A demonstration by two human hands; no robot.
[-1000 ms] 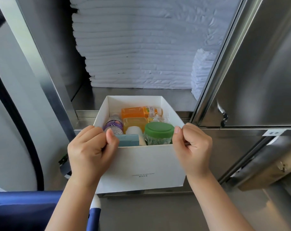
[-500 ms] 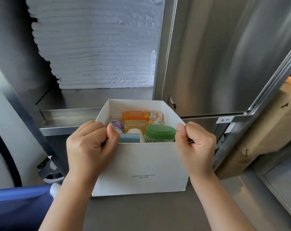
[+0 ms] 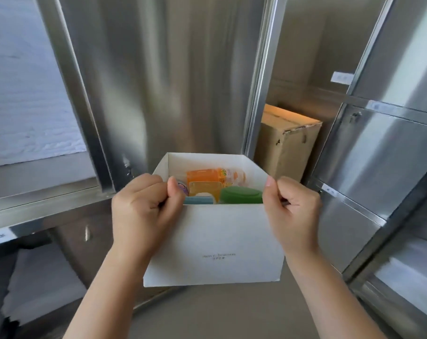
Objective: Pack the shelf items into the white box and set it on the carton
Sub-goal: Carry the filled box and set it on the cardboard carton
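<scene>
White box [image 3: 215, 243], loaded with an orange bottle [image 3: 207, 176] and a green-lidded jar [image 3: 240, 195], held up before a steel cabinet door [image 3: 171, 81]. Pinched at both near rim corners by left hand [image 3: 139, 211] and right hand [image 3: 293, 211]. Brown carton [image 3: 288, 143] beyond on the right, well apart.

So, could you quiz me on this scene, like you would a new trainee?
1. True or false: the white box is not yet on the brown carton.
2. How many hands hold the box's near rim? A) none B) one C) two
3. Fill in: the jar in the box has a ___ lid.
Key: 1 true; 2 C, the left hand and the right hand; 3 green.
</scene>
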